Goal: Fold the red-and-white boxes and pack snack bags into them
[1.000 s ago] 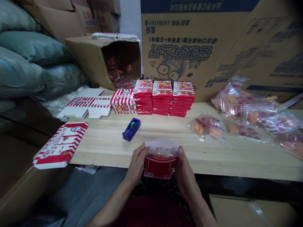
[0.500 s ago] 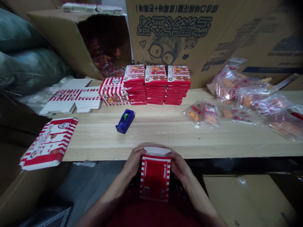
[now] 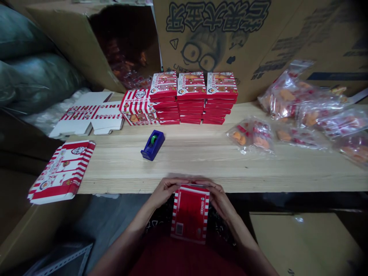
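Note:
Between my two hands is a small red-and-white striped carton [image 3: 190, 214], its red printed panel facing up, close to my body at the table's front edge. My left hand [image 3: 166, 191] grips its upper left corner, fingers stretched along the top end. At the upper right corner my right hand [image 3: 215, 195] holds it the same way. The fingers of both hands meet over the end flap, which shows only as a thin pale line. A blue tape dispenser [image 3: 153, 145] with a green roll lies on the table beyond my hands.
Stacked filled cartons [image 3: 192, 99] stand at the back. Flat carton blanks [image 3: 86, 115] lie at the left, with more printed blanks [image 3: 63, 170] over the table's left corner. Clear bags of orange pieces [image 3: 287, 99] are heaped at the right. An open cardboard box [image 3: 71, 46] stands behind.
The white end flap that stood up has folded down, and my fingers have moved inward over it. My view has shifted slightly.

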`<state>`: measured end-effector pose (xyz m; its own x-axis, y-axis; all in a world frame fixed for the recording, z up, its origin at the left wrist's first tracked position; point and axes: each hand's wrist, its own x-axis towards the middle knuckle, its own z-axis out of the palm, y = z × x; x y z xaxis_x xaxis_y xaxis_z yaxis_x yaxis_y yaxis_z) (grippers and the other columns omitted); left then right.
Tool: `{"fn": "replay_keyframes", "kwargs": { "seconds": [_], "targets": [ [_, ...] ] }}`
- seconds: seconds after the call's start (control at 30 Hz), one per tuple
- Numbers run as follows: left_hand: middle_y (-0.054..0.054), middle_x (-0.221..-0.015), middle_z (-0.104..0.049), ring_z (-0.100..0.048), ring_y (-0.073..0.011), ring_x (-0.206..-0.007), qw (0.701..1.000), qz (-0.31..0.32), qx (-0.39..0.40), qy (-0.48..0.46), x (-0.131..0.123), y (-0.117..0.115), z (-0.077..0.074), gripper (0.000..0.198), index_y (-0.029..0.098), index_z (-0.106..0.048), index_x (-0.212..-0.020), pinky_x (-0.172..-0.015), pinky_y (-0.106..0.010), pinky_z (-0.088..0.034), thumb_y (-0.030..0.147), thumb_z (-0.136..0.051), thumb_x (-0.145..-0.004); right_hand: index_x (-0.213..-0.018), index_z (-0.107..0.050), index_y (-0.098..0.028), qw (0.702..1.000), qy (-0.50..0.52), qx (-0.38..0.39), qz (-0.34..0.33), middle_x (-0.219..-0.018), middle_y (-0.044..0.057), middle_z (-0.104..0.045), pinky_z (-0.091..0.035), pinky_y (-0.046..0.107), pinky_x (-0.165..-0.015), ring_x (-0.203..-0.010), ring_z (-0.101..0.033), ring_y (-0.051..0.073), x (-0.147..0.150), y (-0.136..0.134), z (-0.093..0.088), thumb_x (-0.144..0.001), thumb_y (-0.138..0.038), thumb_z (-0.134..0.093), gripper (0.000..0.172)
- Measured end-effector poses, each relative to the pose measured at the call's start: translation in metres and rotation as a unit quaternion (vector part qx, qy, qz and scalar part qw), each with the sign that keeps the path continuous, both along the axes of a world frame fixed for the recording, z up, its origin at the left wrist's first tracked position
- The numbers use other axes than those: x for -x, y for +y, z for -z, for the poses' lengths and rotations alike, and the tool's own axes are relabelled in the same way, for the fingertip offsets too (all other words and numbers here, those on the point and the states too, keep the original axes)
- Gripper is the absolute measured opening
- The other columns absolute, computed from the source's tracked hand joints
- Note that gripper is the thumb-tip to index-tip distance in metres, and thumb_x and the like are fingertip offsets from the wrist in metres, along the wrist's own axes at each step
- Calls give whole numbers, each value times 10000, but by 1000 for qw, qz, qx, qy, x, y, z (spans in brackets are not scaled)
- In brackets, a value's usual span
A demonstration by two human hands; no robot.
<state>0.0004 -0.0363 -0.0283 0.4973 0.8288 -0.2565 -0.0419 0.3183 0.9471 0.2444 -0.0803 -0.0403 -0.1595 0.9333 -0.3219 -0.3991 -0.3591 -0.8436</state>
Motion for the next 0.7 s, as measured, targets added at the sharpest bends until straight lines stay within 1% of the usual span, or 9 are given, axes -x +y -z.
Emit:
{"fn": "replay_keyframes", "kwargs": {
  "seconds": [0.07,0.13,0.27,0.33,0.4,0.47,0.53,0.6,0.7],
  "targets": [
    [-89,-1288,-744,-655,-300,-1253,999,17,-25,13,2,1,-1,296,236,-792,-1174,-1116,-450,-461,364,-680,-931,-1024,-829,-258,999,-10,-31,-28,-1231,73,-769,-453,461,-1130,-1226,-664,302,-4,-2,-2,-886,-443,-673,279],
    [-91,-1286,-745,-660,-291,-1246,997,46,-47,27,5,3,-5,308,239,-784,-1190,-1109,-445,-466,384,-673,-942,-1051,-828,-268,996,-51,-62,-49,-1231,71,-769,-412,485,-1168,-1257,-645,300,-6,-1,-5,-936,-488,-633,315],
    [-105,-1153,-792,-707,-286,-1136,994,65,-70,50,5,10,-16,313,217,-810,-1101,-1023,-441,-515,442,-642,-962,-963,-836,-287,979,-145,-114,-88,-1145,56,-794,-455,484,-1119,-1154,-693,268,-9,12,-15,-909,-462,-725,214],
    [-101,-1112,-799,-723,-278,-1061,991,87,-77,59,2,17,-20,312,217,-805,-1107,-968,-428,-536,445,-675,-938,-996,-827,-294,973,-138,-120,-138,-1167,52,-788,-482,478,-1087,-1135,-706,256,-11,23,-21,-873,-450,-774,206],
    [-100,-1164,-786,-714,-275,-1062,986,123,-87,64,0,24,-22,345,232,-774,-1193,-951,-416,-538,429,-698,-920,-1108,-800,-314,968,-118,-107,-194,-1185,45,-786,-486,484,-1086,-1153,-707,250,-13,33,-24,-855,-455,-792,290],
    [-97,-1215,-770,-700,-276,-1080,981,142,-108,74,-1,30,-23,376,241,-746,-1257,-956,-408,-530,416,-684,-930,-1185,-773,-319,963,-108,-92,-228,-1166,43,-796,-486,487,-1087,-1155,-712,252,-16,40,-23,-845,-469,-797,373],
    [-89,-1173,-782,-700,-268,-1025,976,142,-130,98,-1,34,-22,365,237,-754,-1249,-912,-386,-533,416,-657,-946,-1162,-786,-299,963,-113,-80,-230,-1106,47,-813,-509,477,-1056,-1095,-736,254,-18,45,-19,-836,-485,-801,376],
    [-71,-1072,-799,-696,-241,-915,972,140,-146,123,-2,37,-20,349,235,-769,-1225,-818,-342,-531,419,-635,-960,-1121,-803,-281,967,-119,-66,-216,-1037,49,-827,-545,460,-992,-996,-759,249,-18,47,-14,-818,-495,-812,372],
    [-45,-946,-796,-669,-201,-802,968,136,-150,145,-4,37,-15,328,233,-789,-1181,-711,-289,-500,419,-617,-972,-1088,-814,-262,971,-116,-51,-201,-994,50,-833,-567,439,-937,-915,-766,236,-18,49,-8,-798,-496,-826,373]
  ]
}}
